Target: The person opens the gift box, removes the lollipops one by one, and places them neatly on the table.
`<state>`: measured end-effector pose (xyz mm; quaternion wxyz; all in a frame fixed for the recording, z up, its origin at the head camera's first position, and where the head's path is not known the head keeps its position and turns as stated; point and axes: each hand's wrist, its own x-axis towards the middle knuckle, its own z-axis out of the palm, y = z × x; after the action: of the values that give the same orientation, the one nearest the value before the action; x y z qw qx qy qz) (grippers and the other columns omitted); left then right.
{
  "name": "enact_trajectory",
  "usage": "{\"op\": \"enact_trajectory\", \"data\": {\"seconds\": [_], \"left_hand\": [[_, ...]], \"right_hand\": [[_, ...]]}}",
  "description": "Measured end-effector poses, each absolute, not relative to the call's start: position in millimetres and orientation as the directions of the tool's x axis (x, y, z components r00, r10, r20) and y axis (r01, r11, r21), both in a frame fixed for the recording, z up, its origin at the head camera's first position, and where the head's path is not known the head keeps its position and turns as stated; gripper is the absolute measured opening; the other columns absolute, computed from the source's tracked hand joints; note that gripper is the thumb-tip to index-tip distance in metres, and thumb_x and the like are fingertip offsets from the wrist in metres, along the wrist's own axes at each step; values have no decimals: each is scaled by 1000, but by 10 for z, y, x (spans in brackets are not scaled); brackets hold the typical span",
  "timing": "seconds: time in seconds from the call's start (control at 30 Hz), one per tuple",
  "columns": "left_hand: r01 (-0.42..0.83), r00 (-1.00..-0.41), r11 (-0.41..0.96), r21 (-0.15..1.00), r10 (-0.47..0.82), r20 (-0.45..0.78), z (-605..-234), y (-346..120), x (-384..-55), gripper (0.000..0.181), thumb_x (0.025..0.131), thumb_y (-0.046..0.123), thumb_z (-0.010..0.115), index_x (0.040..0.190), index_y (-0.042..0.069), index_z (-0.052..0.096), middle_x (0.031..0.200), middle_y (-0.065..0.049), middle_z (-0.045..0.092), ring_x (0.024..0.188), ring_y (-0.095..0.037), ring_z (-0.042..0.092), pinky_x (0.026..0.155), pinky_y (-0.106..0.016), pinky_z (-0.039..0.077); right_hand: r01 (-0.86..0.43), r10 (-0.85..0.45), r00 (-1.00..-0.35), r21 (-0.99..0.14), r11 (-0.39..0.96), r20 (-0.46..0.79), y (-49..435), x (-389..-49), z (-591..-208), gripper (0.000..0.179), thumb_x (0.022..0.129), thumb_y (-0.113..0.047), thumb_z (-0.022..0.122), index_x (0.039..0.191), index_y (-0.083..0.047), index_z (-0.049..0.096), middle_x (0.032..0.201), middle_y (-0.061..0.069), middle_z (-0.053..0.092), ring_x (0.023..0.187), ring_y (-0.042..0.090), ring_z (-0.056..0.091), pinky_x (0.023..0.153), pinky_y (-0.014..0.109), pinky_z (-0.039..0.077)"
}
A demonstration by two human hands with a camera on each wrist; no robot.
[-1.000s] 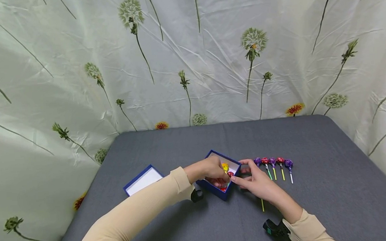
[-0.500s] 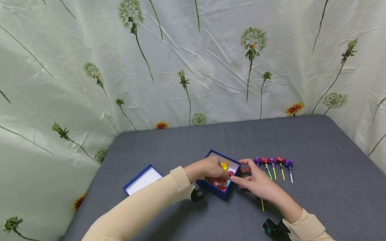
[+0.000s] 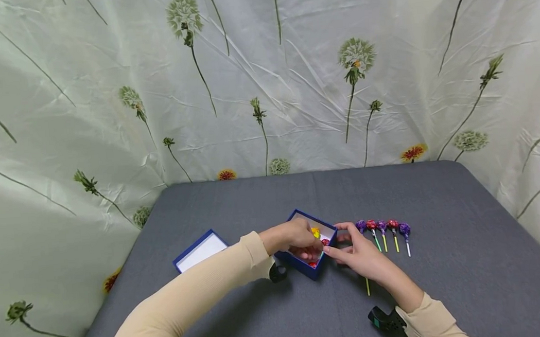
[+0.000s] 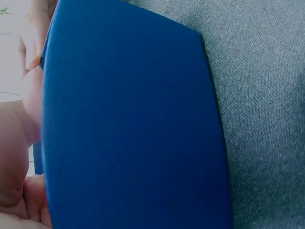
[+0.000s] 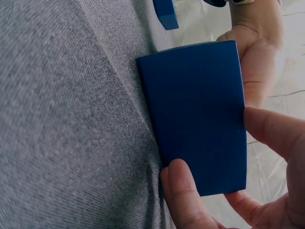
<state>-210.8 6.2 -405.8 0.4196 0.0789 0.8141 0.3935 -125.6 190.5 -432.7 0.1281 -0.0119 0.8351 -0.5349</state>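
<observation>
A small blue box with a white inside stands uncovered on the table, holding a yellow-wrapped lollipop and red-wrapped ones. My left hand reaches into it with curled fingers, at a red lollipop that it seems to pinch; the box wall hides most of the fingertips. With thumb on the rim and fingers against the outer wall, my right hand grips the box's right end. In the left wrist view the blue wall covers most of the left hand.
The box's lid lies inside up at the left, partly behind the left forearm. Several purple and red lollipops lie in a row right of the right hand. A yellow stick shows below that hand. A flowered curtain hangs behind the table.
The left fingertips and the red lollipop by them have shifted slightly to the right inside the box. The right hand and the box stay put.
</observation>
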Motion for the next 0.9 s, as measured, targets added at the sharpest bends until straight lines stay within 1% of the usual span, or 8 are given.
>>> {"op": "enact_trajectory", "data": {"seconds": [0.37,0.67,0.9], "left_hand": [[-208,-653,663,719,454,-607,-4108,71,-2106,23,92,21,73,78,3,72,62,-4,65,42,-6,51,45,-16,47],[-269,-657,630,729,433,-617,-4106,59,-2120,21,92,18,73,78,3,72,61,-3,62,42,-7,49,44,-16,46],[-256,-679,618,743,432,-593,-4068,30,-2105,20,91,14,73,76,1,73,61,-4,65,42,-7,56,45,-18,50]], "right_hand": [[117,-151,-969,-897,427,-198,1902,-1253,-4339,70,93,-41,72,144,-12,35,135,24,54,98,23,72,82,41,60],[109,-157,-969,-901,420,-190,1903,-1267,-4345,69,93,-41,72,145,-13,35,136,23,54,97,22,72,80,40,60],[112,-153,-969,-897,427,-193,1900,-1257,-4350,70,92,-42,72,145,-13,36,137,23,54,97,22,72,78,40,60]]}}
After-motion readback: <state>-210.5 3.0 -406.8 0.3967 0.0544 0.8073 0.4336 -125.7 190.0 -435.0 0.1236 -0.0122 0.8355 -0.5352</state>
